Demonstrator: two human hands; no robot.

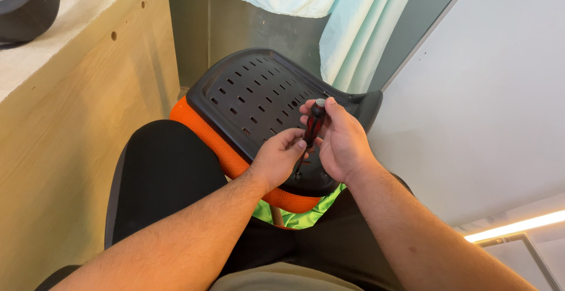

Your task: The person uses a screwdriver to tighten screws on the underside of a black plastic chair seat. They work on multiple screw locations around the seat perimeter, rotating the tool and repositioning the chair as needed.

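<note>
My right hand (341, 144) was closed round red-and-black plastic-handled screwdriver (313, 124), fingertips up near grey cap. My left hand (281, 157), half curled, pinched lower handle and steadied shaft. Tip sat just below both hands, on black slotted hard-plastic seat shell (253, 94) with orange mesh cushion (226, 153) under it, resting on my lap. Screwdriver judged light, stiff, glossy handle maybe slippery; best gripped mid-handle. Shell rigid, bulky, likely to rock; hold by rim.
</note>
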